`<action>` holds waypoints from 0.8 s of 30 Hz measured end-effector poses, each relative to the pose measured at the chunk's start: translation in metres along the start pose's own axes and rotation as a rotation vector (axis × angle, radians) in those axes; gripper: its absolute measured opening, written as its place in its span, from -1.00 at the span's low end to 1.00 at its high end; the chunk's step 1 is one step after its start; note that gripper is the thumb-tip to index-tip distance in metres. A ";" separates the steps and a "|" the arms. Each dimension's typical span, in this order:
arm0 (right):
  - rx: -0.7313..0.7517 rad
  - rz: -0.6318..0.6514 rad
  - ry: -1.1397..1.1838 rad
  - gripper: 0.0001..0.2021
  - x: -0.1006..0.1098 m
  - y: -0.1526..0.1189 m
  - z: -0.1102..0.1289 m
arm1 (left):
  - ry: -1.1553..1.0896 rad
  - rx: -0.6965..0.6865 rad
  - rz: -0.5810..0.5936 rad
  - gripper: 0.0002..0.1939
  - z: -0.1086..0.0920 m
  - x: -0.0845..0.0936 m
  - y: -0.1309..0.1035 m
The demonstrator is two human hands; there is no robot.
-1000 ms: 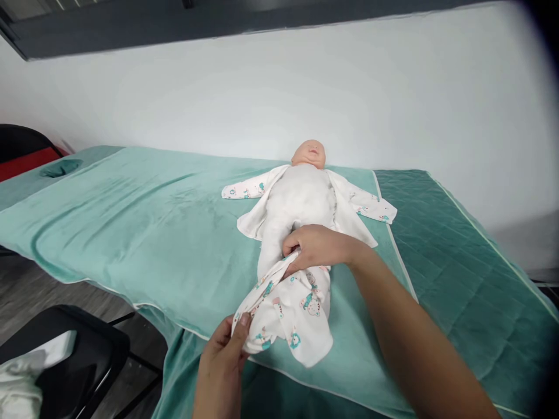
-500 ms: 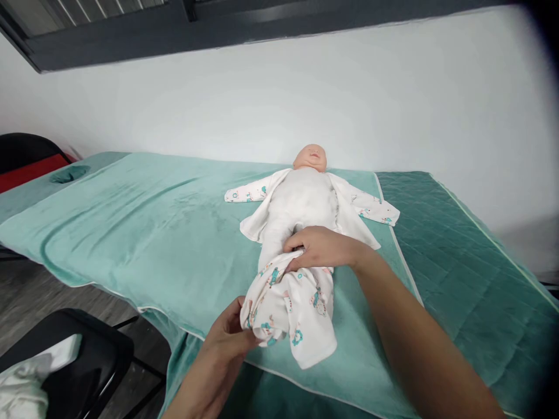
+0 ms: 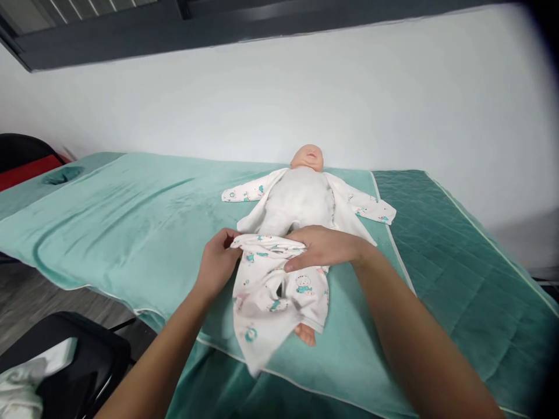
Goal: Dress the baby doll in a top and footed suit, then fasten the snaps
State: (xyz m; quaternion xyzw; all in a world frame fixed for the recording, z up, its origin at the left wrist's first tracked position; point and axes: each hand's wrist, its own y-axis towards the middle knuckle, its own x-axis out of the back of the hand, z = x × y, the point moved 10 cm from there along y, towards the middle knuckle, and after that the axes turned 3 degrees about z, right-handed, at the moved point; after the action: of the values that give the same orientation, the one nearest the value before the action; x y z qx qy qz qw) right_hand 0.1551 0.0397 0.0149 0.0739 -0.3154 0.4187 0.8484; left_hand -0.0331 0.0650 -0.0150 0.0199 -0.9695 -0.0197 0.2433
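A baby doll (image 3: 308,157) lies on its back, head toward the wall, in a white patterned jacket (image 3: 367,208) spread open over a plain white body. Patterned baby pants (image 3: 279,291) cover its legs, and one bare foot (image 3: 305,334) shows below a hem. My left hand (image 3: 217,259) pinches the left end of the waistband, pulled up near the doll's thighs. My right hand (image 3: 321,247) is closed on the waistband at the middle and right, its fingertips partly hidden by cloth. The left pant leg hangs flat past where a foot would show.
A light green blanket (image 3: 131,233) covers the massage table, with a darker quilted cover (image 3: 454,250) at right. A black chair (image 3: 87,361) holding white cloth (image 3: 20,387) stands at lower left. The white wall (image 3: 262,105) rises behind the table.
My left hand has moved up from the lower end of the pants to the waistband. The pants are drawn up and unfolded, and a foot now shows. My right hand stays about in place.
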 end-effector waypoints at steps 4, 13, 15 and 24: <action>-0.010 -0.089 -0.015 -0.64 0.007 0.002 -0.006 | 0.141 -0.150 -0.078 -0.85 -0.021 -0.015 0.021; -0.007 -0.414 -0.018 -0.82 0.029 0.006 -0.017 | 0.069 0.065 0.016 -0.68 0.012 -0.018 -0.039; -0.007 -0.424 -0.030 -0.82 0.029 0.006 -0.017 | 0.072 0.078 0.123 -0.67 0.015 -0.026 -0.051; -0.017 -0.415 0.034 -0.78 0.032 0.004 -0.018 | 0.305 -0.158 -0.037 -0.70 -0.014 -0.023 -0.009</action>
State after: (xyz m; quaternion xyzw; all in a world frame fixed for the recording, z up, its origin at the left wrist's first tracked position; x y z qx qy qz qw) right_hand 0.1750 0.0698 0.0193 0.1231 -0.2828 0.2332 0.9222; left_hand -0.0057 0.0570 -0.0137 0.0213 -0.9164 -0.0970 0.3878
